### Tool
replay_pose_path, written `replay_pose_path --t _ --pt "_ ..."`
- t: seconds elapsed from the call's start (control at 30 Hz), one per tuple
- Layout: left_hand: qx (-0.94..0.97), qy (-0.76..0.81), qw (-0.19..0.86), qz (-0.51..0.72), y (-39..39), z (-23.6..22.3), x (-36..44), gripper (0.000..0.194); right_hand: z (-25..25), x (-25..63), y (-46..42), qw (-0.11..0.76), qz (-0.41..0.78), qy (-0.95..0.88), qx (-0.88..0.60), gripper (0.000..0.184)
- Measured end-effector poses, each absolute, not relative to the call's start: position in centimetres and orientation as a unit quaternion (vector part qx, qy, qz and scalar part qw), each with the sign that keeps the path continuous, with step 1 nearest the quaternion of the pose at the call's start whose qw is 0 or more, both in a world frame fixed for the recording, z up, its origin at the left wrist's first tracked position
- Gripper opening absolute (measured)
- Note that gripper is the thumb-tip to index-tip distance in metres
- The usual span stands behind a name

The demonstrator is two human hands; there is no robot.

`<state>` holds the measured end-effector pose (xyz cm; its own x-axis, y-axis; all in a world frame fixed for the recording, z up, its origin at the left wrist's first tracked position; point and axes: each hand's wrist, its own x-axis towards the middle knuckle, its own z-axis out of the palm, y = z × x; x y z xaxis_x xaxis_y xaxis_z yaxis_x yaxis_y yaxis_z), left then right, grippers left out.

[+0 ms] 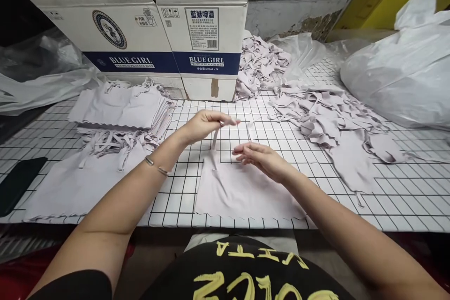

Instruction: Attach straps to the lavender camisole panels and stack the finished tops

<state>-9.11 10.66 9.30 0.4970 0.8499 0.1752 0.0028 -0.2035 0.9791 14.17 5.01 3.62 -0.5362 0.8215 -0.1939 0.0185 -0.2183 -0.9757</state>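
A pale pink camisole top lies flat at the table's front edge, its wavy hem toward me. One thin strap rises from its upper left corner, and my left hand pinches the upper end of that strap, lifting it off the cloth. Just above the top's upper edge hovers my right hand. Its fingers point left, loosely curved and a little apart, with nothing visible in them. Beyond my right hand, another thin strap curls up on the grid cloth.
To the left are a stack of folded tops and a dark phone-like slab. A beer carton stands behind. Loose pink garments are heaped at right, beside a large white plastic bag. The table has a black-and-white grid cover.
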Motion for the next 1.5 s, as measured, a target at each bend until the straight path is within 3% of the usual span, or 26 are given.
replay_pose_path --t 0.13,0.27,0.4,0.5,0.6,0.7,0.8,0.97,1.13,1.37,1.5 --pt "0.756 0.272 0.514 0.299 8.7 9.4 -8.2 0.033 3.9 12.9 7.7 0.271 0.787 -0.493 -0.254 0.032" --pt "0.754 0.279 0.52 0.287 8.8 9.0 -7.8 0.037 4.0 11.7 7.9 0.24 0.808 -0.498 -0.202 0.031" --pt "0.763 0.312 0.492 0.279 8.9 8.8 -7.8 0.034 4.0 11.4 7.7 0.242 0.765 -0.532 -0.27 0.02" --pt "0.754 0.475 0.36 0.276 7.5 7.6 -8.8 0.03 3.9 12.1 8.0 0.255 0.737 -0.525 -0.341 0.024" --pt "0.73 0.605 0.259 0.185 4.4 4.8 -10.3 0.026 3.6 13.0 8.7 0.3 0.734 -0.46 -0.399 0.029" --pt "0.734 0.623 0.255 0.088 0.9 2.1 -11.7 0.032 3.3 13.2 9.6 0.322 0.74 -0.41 -0.425 0.03" --pt "0.731 0.638 0.239 0.05 -1.3 1.2 -12.8 0.018 3.0 12.4 10.2 0.327 0.731 -0.41 -0.436 0.028" --pt "0.722 0.674 0.129 0.094 -1.7 2.3 -11.9 0.021 1.9 10.8 10.3 0.313 0.716 -0.434 -0.448 0.027" --pt "0.771 0.6 0.184 0.106 -0.9 1.2 -7.7 0.022 0.8 11.2 9.5 0.289 0.735 -0.441 -0.426 0.033" --pt "0.745 0.596 0.276 0.121 -0.1 0.5 -6.3 0.002 0.2 13.0 8.1 0.272 0.74 -0.438 -0.432 0.034" --pt "0.715 0.61 0.314 0.138 -0.1 0.6 -6.0 0.009 0.0 13.0 6.9 0.273 0.702 -0.516 -0.408 0.032"
